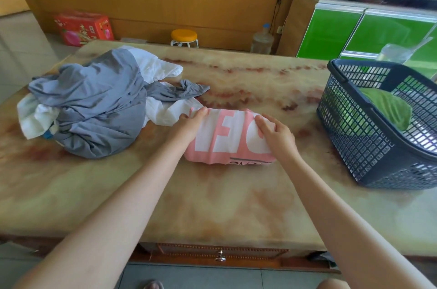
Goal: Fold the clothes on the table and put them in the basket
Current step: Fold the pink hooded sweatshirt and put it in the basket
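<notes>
1. Near the middle of the table (pixel 212 206), the folded pink shirt (pixel 227 139) lay gripped at both ends: the left hand (pixel 191 120) on its left edge, the right hand (pixel 274 132) on its right.
2. To the right, the basket (pixel 354 142) held a green garment (pixel 387 111).
3. Farther left sat a grey-and-white pile (pixel 94 109).

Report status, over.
Left hand, right hand grip folded pink shirt. Right of it, basket holding green garment. Left, unfolded pile. Nothing between shirt and basket.

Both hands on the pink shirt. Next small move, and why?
Probably lift the pink shirt and carry it right to the basket. It already looks folded into a compact bundle, the left hand and right hand grip its far edge, and the basket, holding a green garment, stands to its right.
</notes>
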`<state>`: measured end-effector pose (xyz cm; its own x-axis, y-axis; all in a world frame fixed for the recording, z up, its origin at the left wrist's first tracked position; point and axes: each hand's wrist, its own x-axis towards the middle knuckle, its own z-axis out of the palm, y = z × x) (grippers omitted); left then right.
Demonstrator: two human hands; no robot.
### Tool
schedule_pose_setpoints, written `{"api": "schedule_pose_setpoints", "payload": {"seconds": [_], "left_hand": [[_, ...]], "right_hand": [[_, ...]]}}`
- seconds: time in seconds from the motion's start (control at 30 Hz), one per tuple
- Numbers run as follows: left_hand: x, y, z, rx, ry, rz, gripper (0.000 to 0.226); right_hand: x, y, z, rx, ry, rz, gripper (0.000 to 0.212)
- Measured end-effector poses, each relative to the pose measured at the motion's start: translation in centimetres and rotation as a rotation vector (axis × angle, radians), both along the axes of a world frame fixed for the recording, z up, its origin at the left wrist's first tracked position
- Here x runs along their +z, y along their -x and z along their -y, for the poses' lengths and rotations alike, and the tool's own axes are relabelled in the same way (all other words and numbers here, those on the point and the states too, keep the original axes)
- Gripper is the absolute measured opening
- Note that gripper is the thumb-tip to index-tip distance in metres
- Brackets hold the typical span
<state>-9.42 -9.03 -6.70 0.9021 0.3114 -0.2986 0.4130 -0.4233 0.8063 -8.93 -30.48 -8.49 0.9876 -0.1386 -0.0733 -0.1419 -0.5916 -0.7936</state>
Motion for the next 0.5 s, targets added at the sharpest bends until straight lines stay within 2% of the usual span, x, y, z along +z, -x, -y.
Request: {"api": "schedule_pose_setpoints", "payload": {"seconds": [0.03, 0.13, 0.23, 0.33, 0.43, 0.5], "left_hand": [[-0.1, 0.0, -0.2, 0.008, 0.019, -0.007, 0.077], [-0.6, 0.7, -0.8, -0.017, 0.062, 0.004, 0.07], [-0.5, 1.2, -0.9, -0.03, 0.277, 0.039, 0.065], [-0.4, 1.4, -0.9, -0.008, 0.327, 0.089, 0.069], [-1.1, 0.9, -1.2, 0.091, 0.336, 0.053, 0.072], [-1.1, 0.8, -1.2, 0.148, 0.361, 0.067, 0.069]], "right_hand": [[0.5, -0.1, -0.1, 0.019, 0.022, -0.026, 0.065], [2.0, -0.4, 1.1, 0.146, -0.099, -0.159, 0.046], [2.7, -0.4, 3.4, 0.308, -0.193, -0.365, 0.055], [2.4, -0.4, 3.0, 0.288, -0.285, -0.337, 0.043], [2.6, -0.7, 0.8, 0.139, -0.177, -0.239, 0.011], [2.7, -1.1, 0.2, 0.11, -0.129, -0.262, 0.013]]}}
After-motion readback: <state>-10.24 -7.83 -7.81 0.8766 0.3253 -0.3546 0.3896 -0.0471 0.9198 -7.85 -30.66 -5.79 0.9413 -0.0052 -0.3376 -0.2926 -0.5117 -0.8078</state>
